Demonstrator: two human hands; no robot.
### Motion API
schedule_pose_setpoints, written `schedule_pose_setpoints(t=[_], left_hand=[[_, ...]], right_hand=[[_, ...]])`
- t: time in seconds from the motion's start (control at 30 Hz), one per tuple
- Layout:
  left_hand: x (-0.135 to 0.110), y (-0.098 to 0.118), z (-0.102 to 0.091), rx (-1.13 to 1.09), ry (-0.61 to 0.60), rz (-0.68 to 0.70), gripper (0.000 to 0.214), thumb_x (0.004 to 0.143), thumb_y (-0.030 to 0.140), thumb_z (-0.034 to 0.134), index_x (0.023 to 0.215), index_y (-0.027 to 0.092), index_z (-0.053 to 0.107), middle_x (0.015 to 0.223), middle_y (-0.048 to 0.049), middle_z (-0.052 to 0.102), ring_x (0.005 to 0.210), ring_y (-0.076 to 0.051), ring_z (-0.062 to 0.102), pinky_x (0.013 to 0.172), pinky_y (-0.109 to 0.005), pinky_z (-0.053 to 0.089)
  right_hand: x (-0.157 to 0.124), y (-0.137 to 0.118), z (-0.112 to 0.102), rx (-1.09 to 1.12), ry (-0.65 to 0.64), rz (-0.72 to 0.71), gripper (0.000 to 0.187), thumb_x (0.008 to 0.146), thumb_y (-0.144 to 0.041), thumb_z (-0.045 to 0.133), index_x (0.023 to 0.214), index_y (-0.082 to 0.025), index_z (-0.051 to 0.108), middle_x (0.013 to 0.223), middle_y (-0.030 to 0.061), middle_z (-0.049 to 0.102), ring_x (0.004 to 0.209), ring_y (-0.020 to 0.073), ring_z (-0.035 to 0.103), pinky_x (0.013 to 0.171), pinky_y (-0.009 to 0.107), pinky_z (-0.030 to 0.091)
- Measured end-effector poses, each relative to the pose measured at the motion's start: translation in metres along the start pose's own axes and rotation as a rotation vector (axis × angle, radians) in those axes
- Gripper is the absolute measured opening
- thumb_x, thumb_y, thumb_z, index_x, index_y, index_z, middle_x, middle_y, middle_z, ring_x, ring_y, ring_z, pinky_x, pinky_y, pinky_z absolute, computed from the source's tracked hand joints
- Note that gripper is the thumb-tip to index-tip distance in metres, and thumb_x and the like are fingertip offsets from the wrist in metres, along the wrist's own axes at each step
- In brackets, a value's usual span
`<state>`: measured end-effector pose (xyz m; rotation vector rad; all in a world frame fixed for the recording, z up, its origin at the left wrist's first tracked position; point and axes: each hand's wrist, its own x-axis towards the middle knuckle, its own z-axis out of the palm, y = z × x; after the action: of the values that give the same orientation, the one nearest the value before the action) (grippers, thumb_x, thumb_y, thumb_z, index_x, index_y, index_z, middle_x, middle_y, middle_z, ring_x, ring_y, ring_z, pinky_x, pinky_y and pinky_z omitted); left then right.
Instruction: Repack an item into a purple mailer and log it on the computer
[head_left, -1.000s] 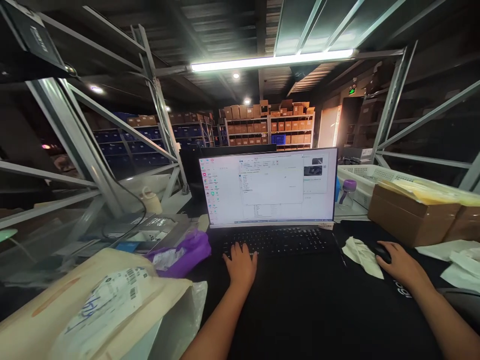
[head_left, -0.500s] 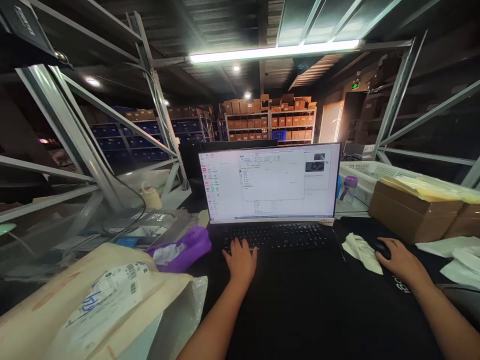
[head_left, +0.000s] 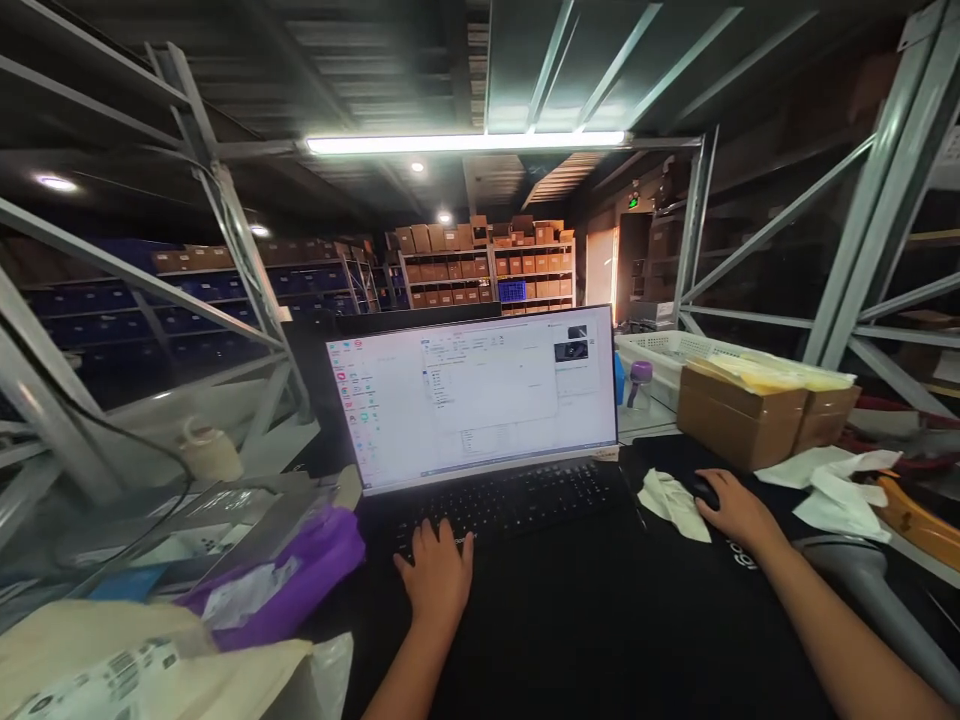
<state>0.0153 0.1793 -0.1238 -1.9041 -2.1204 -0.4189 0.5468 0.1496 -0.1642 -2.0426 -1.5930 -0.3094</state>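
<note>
My left hand (head_left: pixel 436 578) lies with spread fingers over the left end of the black keyboard (head_left: pixel 525 500), holding nothing. To the right, my right hand (head_left: pixel 742 516) is wrapped over a dark computer mouse (head_left: pixel 705 493), which it partly hides. A crumpled whitish tissue (head_left: pixel 673 503) lies just left of the mouse on the black mat (head_left: pixel 570 610). Behind the keyboard stands a monitor (head_left: pixel 495 400) with overlapping windows on its lit screen.
Purple packaging (head_left: pixel 300 575) and a cream parcel (head_left: pixel 67 650) with labels crowd the left side. On the right are a cardboard box (head_left: pixel 727 420), a white basket (head_left: pixel 645 350), crumpled tissues (head_left: pixel 832 485) and a grey handheld scanner (head_left: pixel 862 580). Metal rack posts (head_left: pixel 694 230) frame the desk.
My view has turned to the right, so the desk items appear farther left and the scanner shows more fully. Both hands stay at the keyboard and mouse.
</note>
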Motion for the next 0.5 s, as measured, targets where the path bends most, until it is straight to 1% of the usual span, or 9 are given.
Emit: schedule_pose_setpoints(t=[0.13, 0.23, 0.4, 0.5], left_hand=[[0.001, -0.001, 0.001, 0.001, -0.013, 0.002, 0.054, 0.105, 0.043, 0.032, 0.142, 0.013, 0.057, 0.153, -0.023, 0.05, 0.146, -0.037, 0.042, 0.114, -0.07, 0.035], [0.0, -0.001, 0.003, -0.004, 0.002, 0.002, 0.053, 0.104, 0.043, 0.033, 0.14, 0.012, 0.058, 0.153, -0.0234, 0.051, 0.145, -0.037, 0.043, 0.113, -0.07, 0.036], [-0.001, -0.002, 0.003, 0.013, 0.024, 0.021, 0.053, 0.104, 0.042, 0.033, 0.14, 0.012, 0.059, 0.151, -0.024, 0.052, 0.143, -0.037, 0.045, 0.112, -0.069, 0.036], [-0.001, -0.001, 0.002, 0.026, 0.027, 0.025, 0.054, 0.105, 0.042, 0.031, 0.14, 0.011, 0.058, 0.151, -0.0244, 0.053, 0.143, -0.037, 0.045, 0.112, -0.067, 0.038]], right_hand=[[-0.001, 0.0, -0.002, 0.017, 0.002, 0.013, 0.049, 0.086, -0.04, 0.051, 0.131, -0.022, 0.062, 0.135, 0.0123, 0.061, 0.12, 0.028, 0.064, 0.105, 0.042, 0.052], [-0.002, 0.004, 0.001, 0.005, 0.018, 0.037, 0.051, 0.087, -0.04, 0.048, 0.133, -0.02, 0.06, 0.138, 0.0134, 0.058, 0.119, 0.0288, 0.063, 0.104, 0.043, 0.052], [-0.002, 0.009, 0.005, -0.021, 0.028, 0.054, 0.05, 0.087, -0.04, 0.05, 0.132, -0.022, 0.06, 0.135, 0.012, 0.06, 0.118, 0.0285, 0.063, 0.101, 0.043, 0.053], [-0.001, 0.014, 0.01, -0.008, 0.032, 0.038, 0.05, 0.087, -0.042, 0.051, 0.132, -0.022, 0.061, 0.135, 0.012, 0.06, 0.118, 0.0285, 0.063, 0.101, 0.043, 0.053]])
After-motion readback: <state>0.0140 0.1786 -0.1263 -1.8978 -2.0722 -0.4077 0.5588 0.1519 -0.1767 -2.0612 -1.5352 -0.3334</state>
